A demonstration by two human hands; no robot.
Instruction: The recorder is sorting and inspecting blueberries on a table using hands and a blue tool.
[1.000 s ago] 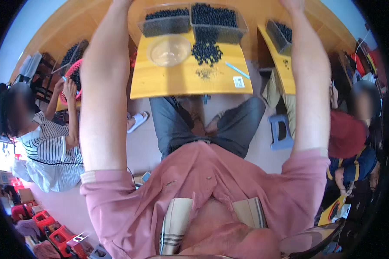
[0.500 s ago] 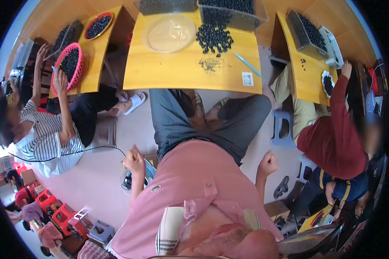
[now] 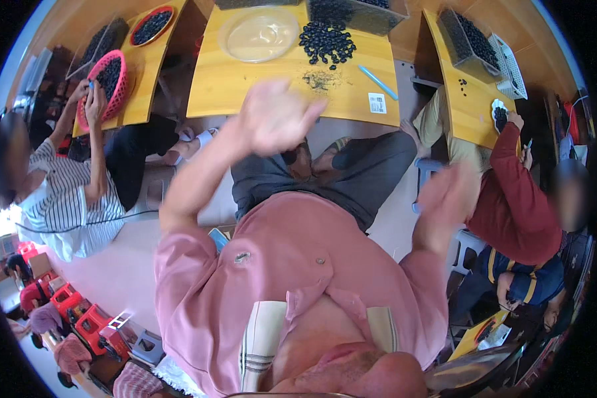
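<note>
My left hand is raised between my body and the near edge of the yellow table. Its thumb stands apart from the blurred fingers, and I see nothing held. To the right, my right hand is up in the air, its fingers smeared by motion. On the table lies a pile of glossy black bean-like pieces, with dark crumbs in front. A clear round plastic tray sits left of the pile. A light blue pen-like tool rests at the right, beside a white printed label.
Clear bins of black pieces stand at the table's back. At the left, a person in stripes works over a pink basket. At the right, a person in dark red sits by another yellow table. Stools stand behind on the left.
Both my hands have risen from low beside my body, the left one coming forward to the table edge. The fists have loosened at least on the left. The neighbours' hands have moved.
</note>
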